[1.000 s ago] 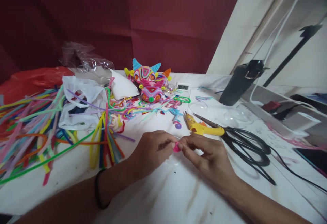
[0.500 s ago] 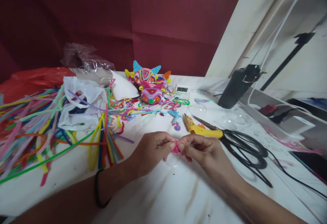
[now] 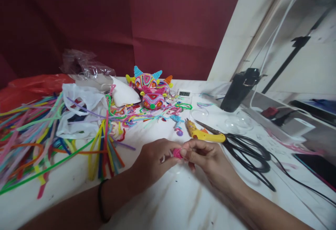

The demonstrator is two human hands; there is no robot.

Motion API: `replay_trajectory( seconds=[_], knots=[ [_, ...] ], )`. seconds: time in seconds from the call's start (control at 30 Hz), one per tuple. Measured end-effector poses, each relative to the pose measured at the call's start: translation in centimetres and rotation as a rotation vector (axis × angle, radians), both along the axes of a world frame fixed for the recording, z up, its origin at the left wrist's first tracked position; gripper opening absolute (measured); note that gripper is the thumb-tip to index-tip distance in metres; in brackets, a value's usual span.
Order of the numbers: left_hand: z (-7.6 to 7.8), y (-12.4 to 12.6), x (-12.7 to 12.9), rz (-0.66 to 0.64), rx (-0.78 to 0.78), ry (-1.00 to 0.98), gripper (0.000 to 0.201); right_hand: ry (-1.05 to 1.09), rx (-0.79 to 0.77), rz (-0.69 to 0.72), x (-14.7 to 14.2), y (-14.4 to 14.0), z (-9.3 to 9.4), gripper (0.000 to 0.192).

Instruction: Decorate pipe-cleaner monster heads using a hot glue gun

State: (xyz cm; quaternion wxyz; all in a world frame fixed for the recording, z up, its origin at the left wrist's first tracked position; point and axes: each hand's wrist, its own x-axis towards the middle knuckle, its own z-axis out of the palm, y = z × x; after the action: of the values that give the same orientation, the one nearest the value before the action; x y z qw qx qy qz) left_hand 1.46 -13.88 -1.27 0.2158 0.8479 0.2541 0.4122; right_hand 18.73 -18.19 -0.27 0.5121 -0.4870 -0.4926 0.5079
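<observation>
A small bright pink piece of coiled pipe cleaner is held between both hands, above the white marbled table. My left hand is closed, its thumb and fingers pinching the piece from the left. From the other side, my right hand grips the piece's right edge with thumb and forefinger. Fingers cover part of it. Just beyond the right hand lie a yellow glue gun and black-handled scissors. Many loose colourful pipe cleaners spread out to the left.
Colourful pipe-cleaner animal heads stand at the back, beside a small digital timer. A white plastic bag lies among the pipe cleaners. On the right are a black bottle, clear plastic domes and a phone.
My left hand has turned so its back shows more, and more of the pink piece is visible between the fingers. The whole view has shifted slightly.
</observation>
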Motion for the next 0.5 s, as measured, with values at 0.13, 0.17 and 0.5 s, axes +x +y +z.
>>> replay_trajectory(
  seconds=[0.13,0.17,0.5],
  knots=[
    [-0.3,0.3,-0.2,-0.028,0.137,-0.002,0.015,0.034,-0.007,0.020,0.2,0.0,-0.2,0.025],
    [-0.4,0.4,-0.3,-0.026,0.156,0.001,0.016,0.038,-0.008,0.021,0.2,0.1,-0.2,0.026],
    [0.0,1.5,-0.7,0.126,-0.096,-0.052,0.020,-0.259,0.173,-0.124,2.0,0.6,0.0,0.029]
  ],
)
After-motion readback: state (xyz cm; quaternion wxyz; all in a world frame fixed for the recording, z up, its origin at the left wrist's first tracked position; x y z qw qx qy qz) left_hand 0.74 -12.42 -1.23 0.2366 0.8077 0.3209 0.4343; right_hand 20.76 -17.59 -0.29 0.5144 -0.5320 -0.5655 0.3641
